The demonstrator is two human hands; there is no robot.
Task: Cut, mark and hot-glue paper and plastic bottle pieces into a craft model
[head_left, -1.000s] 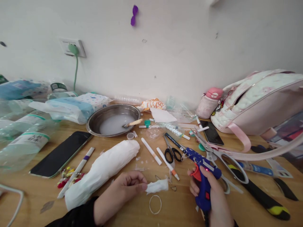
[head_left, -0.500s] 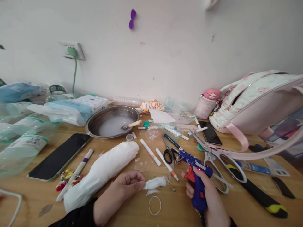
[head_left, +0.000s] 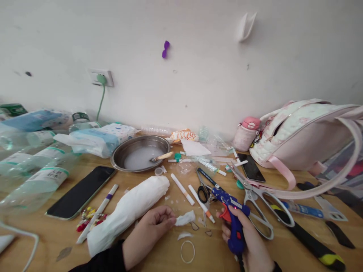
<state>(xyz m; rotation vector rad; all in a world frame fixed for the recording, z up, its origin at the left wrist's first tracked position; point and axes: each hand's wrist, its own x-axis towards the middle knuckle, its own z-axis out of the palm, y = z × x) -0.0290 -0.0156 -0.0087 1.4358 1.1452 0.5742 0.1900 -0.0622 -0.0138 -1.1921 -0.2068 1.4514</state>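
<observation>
My left hand [head_left: 159,228] pinches one end of a small white wrapped piece [head_left: 185,218], whose exact kind I cannot tell. In my right hand [head_left: 246,234] is a blue hot glue gun [head_left: 236,226] with an orange trigger, its nozzle pointing up and left toward black-handled scissors [head_left: 203,192]. A long white wrapped form [head_left: 129,211] lies just left of my left hand. Below the small piece are a white scrap [head_left: 185,235] and a white ring [head_left: 187,252]. White markers [head_left: 201,204] lie between my hands.
A metal bowl [head_left: 116,156] of cloudy liquid holds a brush [head_left: 161,156]. Plastic bottles [head_left: 42,185] and a phone [head_left: 82,192] lie left. Large scissors [head_left: 253,194], a black-and-yellow handle [head_left: 314,241], a pink bottle [head_left: 246,134] and a backpack [head_left: 300,139] are right.
The small white piece has lifted and tilted in my left hand, apart from the white scrap below. The view has tipped upward a little. My right hand still holds the glue gun.
</observation>
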